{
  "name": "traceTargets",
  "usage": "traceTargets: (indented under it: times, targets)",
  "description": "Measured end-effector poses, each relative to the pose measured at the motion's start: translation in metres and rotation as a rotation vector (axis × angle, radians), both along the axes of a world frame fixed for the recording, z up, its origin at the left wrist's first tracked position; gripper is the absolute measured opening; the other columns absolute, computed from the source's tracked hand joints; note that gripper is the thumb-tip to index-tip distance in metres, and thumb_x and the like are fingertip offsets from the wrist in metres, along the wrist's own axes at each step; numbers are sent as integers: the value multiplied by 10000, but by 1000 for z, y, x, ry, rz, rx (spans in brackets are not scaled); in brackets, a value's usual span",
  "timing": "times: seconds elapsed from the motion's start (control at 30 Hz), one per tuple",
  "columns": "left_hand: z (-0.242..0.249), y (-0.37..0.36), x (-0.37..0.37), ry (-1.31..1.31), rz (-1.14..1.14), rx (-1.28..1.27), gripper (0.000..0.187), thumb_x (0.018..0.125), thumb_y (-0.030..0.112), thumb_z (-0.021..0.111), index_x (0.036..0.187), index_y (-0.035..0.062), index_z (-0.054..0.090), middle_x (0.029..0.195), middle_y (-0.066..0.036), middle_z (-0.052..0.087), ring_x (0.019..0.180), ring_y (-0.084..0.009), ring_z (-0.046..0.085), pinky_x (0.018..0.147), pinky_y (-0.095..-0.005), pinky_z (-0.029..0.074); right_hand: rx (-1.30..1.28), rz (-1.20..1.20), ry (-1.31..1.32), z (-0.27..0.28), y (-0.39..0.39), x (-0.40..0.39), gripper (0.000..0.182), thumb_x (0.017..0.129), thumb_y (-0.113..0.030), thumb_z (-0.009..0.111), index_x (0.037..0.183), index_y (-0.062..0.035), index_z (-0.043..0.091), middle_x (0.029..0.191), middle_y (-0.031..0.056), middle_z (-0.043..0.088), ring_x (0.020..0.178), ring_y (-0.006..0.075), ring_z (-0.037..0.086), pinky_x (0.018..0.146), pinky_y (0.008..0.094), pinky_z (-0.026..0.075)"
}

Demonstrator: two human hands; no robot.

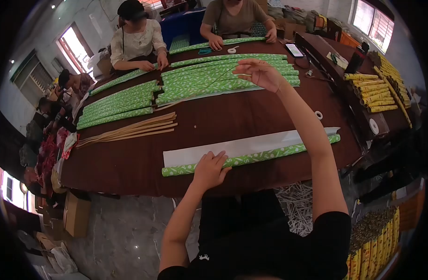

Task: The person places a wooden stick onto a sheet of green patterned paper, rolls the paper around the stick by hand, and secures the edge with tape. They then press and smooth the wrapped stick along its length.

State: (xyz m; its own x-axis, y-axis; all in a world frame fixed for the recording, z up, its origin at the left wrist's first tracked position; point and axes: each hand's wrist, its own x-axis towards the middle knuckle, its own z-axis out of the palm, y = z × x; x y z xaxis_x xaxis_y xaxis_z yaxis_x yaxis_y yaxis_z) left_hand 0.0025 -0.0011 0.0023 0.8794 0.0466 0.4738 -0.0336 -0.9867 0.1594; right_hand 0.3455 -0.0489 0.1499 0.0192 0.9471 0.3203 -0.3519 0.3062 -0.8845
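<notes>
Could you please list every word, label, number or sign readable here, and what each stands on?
"S" and "P", apparently: on the green-and-white patterned paper roll under the left hand; its other marks are blurred.
Too small to read: markings on the yellow paper-wrapped tubes.
Too small to read: the lit screen of the flat rectangular phone.
No full word is readable.

The left grip (210, 169) lies palm down, while the right grip (260, 74) is raised farther forward, fingers bent.

The left hand (209, 168) rests on a green paper roll (274, 154) on the tabletop (125, 163). Beyond that roll, the right hand (259, 75) is raised before more patterned tubes (190, 86). Wooden strips (146, 126) lie left of the roll.
</notes>
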Motion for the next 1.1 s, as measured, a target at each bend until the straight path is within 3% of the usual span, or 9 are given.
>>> traceTargets:
  times: [0.13, 0.2, 0.23, 0.37, 0.57, 0.7, 0.77, 0.93, 1.1]
  targets:
    - [1, -1, -1, 54, 23, -10, 408, 789, 266, 708, 1115, 39, 612, 1184, -88, 637, 851, -255, 528, 794, -359, 464, 151, -27, 15, 21, -26, 3, 367, 975, -260, 530, 1188, 34, 585, 1068, 135, 672, 1134, 294, 594, 1029, 394, 444]
    - [0, -1, 0, 50, 26, 0, 409, 789, 266, 707, 1117, 40, 612, 1184, -88, 638, 849, -256, 527, 792, -359, 463, 73, -203, -88, 27, -34, 16, 309, 974, -223, 548, 1126, 37, 620, 900, 83, 683, 959, 190, 637, 931, 325, 485]
    - [0, -1, 0, 51, 26, 1, 410, 790, 268, 706, 1117, 40, 613, 1184, -88, 639, 851, -256, 528, 790, -359, 462, 22, -366, -153, 32, -40, 13, 306, 955, -222, 598, 1115, 35, 639, 781, 24, 667, 769, 102, 620, 741, 230, 504]
    - [0, -2, -1, 49, 30, -3, 412, 790, 271, 705, 1120, 41, 612, 1182, -86, 642, 856, -255, 531, 785, -361, 462, -6, -625, -173, 32, -51, 31, 236, 942, -189, 618, 1061, 6, 678, 782, 10, 655, 749, 74, 595, 682, 216, 450]
    - [-1, -1, -1, 30, 24, -3, 404, 798, 280, 700, 1112, 42, 614, 1180, -89, 643, 855, -256, 537, 778, -362, 466, 51, -1013, -411, 74, -44, 69, 223, 904, -248, 672, 959, -42, 739, 810, 14, 691, 758, 68, 606, 670, 250, 466]
    - [0, -1, -1, -33, 14, 9, 414, 755, 229, 741, 1103, 40, 622, 1175, -71, 651, 764, -247, 504, 726, -350, 473, 180, -1280, -488, 139, -46, 85, 172, 874, -248, 694, 964, -111, 746, 862, 1, 694, 836, 134, 648, 803, 325, 489]
    - [0, -1, -1, -22, 28, 24, 413, 750, 229, 745, 1099, 42, 627, 1175, -71, 651, 769, -247, 506, 727, -355, 475, 602, -1711, -764, 175, -49, 80, 228, 862, -245, 700, 984, -53, 726, 850, 34, 714, 734, 189, 656, 676, 362, 490]
    - [3, -2, 0, -11, 23, -2, 401, 749, 229, 748, 1082, 37, 635, 1169, -82, 653, 776, -251, 520, 727, -358, 476, 796, -1760, -1041, 230, -12, 168, 195, 848, -237, 702, 964, -81, 729, 852, 21, 706, 768, 184, 656, 733, 360, 482]
    - [2, -1, 1, -28, 4, 7, 392, 759, 236, 741, 1076, 31, 637, 1158, -94, 657, 782, -252, 533, 736, -359, 475, 993, -1779, -1401, 228, 59, 114, 157, 831, -226, 704, 939, -116, 733, 854, 5, 697, 809, 177, 656, 804, 357, 472]
